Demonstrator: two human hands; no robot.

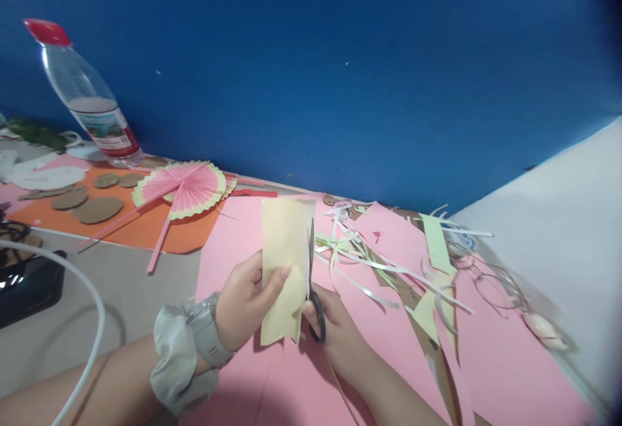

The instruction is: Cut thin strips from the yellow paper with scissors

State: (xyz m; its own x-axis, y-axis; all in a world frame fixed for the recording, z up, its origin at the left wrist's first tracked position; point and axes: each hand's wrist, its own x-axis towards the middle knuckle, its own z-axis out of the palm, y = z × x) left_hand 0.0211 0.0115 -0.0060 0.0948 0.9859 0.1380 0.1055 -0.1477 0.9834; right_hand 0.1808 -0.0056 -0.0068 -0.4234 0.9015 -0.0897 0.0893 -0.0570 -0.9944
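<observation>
Pale yellow paper [284,238] stands upright in my left hand [250,300], whose thumb presses on its face. My right hand [335,332] is closed round the dark handle of a pair of scissors [317,316]. The blades point away from me along the paper's right edge. How far apart they are, I cannot tell. Beneath both hands lie pink sheets [233,238]. Just right of the paper is a loose heap of thin white and green paper strips [357,251].
To the left, a pink and yellow pleated paper fan [187,186] and brown cardboard discs [98,210] lie on orange paper [160,235]. A bottle with a red cap [92,105] stands by the blue wall [311,76]. A white cable [100,309] crosses the lower left. Eyeglasses [500,290] lie at right.
</observation>
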